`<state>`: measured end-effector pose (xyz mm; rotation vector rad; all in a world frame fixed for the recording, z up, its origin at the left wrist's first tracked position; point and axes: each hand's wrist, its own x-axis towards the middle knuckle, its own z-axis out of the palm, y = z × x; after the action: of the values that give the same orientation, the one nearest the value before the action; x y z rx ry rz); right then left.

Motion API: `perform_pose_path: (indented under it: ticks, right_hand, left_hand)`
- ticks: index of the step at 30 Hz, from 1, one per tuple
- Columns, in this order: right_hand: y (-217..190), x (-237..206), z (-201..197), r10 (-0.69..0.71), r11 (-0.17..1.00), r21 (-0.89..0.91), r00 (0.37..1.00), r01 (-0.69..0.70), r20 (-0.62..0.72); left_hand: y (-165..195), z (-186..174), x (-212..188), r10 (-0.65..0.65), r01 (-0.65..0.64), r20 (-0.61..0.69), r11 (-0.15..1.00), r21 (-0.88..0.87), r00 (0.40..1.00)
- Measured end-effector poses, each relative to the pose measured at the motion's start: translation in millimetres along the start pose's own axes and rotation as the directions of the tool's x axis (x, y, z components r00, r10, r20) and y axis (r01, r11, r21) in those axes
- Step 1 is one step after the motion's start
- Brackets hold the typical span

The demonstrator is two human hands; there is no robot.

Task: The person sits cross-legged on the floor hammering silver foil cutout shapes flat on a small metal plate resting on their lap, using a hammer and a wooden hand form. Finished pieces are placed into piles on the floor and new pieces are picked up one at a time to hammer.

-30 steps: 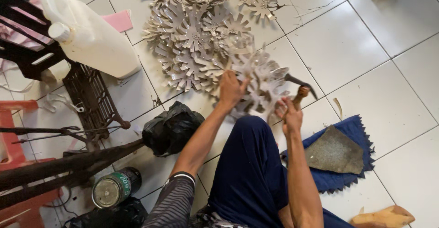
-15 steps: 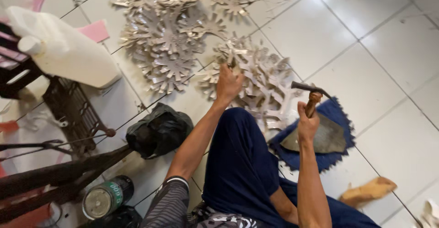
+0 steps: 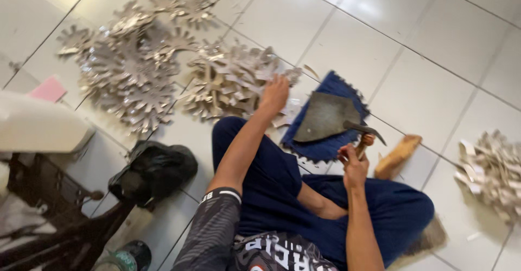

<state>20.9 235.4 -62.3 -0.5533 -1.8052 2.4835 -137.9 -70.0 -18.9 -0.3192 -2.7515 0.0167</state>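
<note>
Seen from the head camera, looking down at a white tiled floor (image 3: pixel 434 48) and two legs in dark blue trousers (image 3: pixel 282 189).

Left hand (image 3: pixel 275 93) stretched forward, resting on the near edge of a heap of silver star-shaped cutouts (image 3: pixel 228 81); fingers bent down onto the top piece, whether pinching it or only pressing cannot be told.

Right hand (image 3: pixel 353 165) raised just beside the knee, fingers wrapped tight around the wooden handle of one hammer (image 3: pixel 362 132), its dark head pointing right above the edge of one grey slab (image 3: pixel 324 116). Slab lying on one blue cloth (image 3: pixel 331 146) with a jagged border.

Three heaps of cutouts in all: the one under the left hand, a wider one (image 3: pixel 127 70) further left, a third (image 3: pixel 488 170) at the right edge, well apart. Single pieces too many and too overlapped to count.

One bare foot (image 3: pixel 399 154) right of the cloth. One black bag (image 3: pixel 152 170) beside the left leg. One white jug (image 3: pixel 40 127) at the left edge, one pink slip (image 3: pixel 49 89) above it, one green-labelled can (image 3: pixel 127 256) at the bottom.
</note>
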Motion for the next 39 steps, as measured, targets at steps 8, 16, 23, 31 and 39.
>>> perform_pose_path:
  ticks: [8, 16, 23, 31, 39]
  right_hand:
    - [-1, 3, 9, -0.019, 0.997, -0.077, 0.999, 0.016, -0.032]
    - [2, -2, 16, -0.012, 0.948, -0.317, 0.998, 0.031, 0.062]
    - [-3, -1, 50, -0.001, 0.956, -0.292, 0.99, 0.043, 0.141]
    - [-4, 55, 185, -0.024, 0.911, -0.41, 0.998, 0.044, 0.054]
    - [14, 57, 251, -0.216, 0.612, -0.773, 0.976, 0.167, 0.04]
  left_hand:
    - [7, -21, -11, -0.117, 0.209, 0.306, 0.934, -0.29, 0.945]
    - [5, -10, -22, -0.207, 0.234, 0.115, 0.91, -0.341, 0.972]
    - [7, 0, -6, -0.194, 0.236, 0.183, 0.94, -0.246, 0.964]
    - [-59, -12, 10, -0.235, 0.255, 0.106, 0.81, -0.529, 0.966]
    - [-96, 9, -8, -0.199, 0.232, 0.124, 0.748, -0.621, 0.972]
